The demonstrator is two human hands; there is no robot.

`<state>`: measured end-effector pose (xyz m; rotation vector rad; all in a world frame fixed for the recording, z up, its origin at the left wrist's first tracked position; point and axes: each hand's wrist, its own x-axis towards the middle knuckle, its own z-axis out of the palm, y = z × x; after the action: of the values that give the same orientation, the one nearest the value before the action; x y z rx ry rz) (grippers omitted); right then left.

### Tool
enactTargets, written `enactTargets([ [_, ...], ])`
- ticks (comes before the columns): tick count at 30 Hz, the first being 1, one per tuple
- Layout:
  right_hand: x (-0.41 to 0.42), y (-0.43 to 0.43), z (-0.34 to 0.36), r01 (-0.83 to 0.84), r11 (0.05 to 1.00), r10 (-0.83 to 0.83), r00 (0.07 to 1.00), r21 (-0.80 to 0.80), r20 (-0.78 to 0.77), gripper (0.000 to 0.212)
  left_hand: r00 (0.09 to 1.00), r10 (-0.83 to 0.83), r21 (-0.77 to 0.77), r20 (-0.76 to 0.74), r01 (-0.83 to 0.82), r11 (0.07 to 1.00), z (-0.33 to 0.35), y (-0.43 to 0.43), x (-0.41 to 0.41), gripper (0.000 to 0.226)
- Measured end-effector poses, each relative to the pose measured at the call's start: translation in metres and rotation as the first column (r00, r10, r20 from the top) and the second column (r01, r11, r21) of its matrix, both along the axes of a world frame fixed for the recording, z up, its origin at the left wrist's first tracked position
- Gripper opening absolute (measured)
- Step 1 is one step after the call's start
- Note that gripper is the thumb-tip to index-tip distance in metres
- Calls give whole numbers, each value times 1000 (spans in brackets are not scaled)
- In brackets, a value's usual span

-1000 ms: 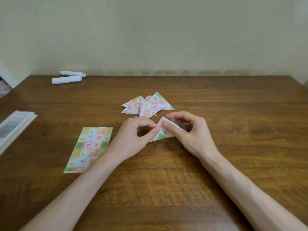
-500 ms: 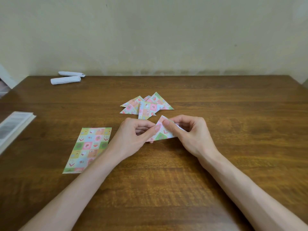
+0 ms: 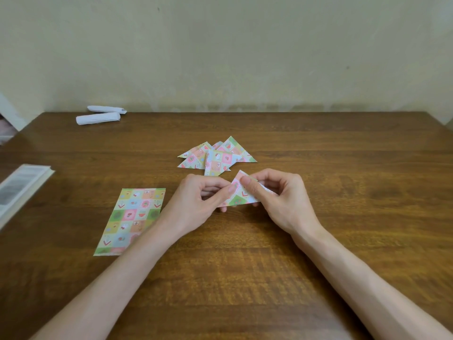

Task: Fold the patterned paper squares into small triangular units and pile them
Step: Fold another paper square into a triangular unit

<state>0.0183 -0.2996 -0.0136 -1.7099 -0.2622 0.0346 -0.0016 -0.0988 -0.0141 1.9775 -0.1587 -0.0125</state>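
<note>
Here, near the middle of the frame, the left hand [image 3: 196, 204] and the right hand [image 3: 282, 200] both pinch one half-folded patterned paper [image 3: 241, 196] between thumb and curled fingers, just above the wooden bench [image 3: 343, 168]. The pile of folded triangles [image 3: 215, 157] lies just above the hands. A flat patterned sheet [image 3: 132, 219] lies at the left of them.
</note>
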Motion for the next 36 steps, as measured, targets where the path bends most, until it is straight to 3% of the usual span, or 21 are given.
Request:
enactTargets([
  [12, 1, -1, 1, 93, 996, -93, 992, -1, 81, 14, 970, -19, -136, -242, -14, 991, 17, -3, -6, 16],
  [36, 3, -1, -2, 144, 990, -143, 988, -12, 62, 8, 976, -5, -136, -217, -25, 990, 13, -4, -6, 17],
])
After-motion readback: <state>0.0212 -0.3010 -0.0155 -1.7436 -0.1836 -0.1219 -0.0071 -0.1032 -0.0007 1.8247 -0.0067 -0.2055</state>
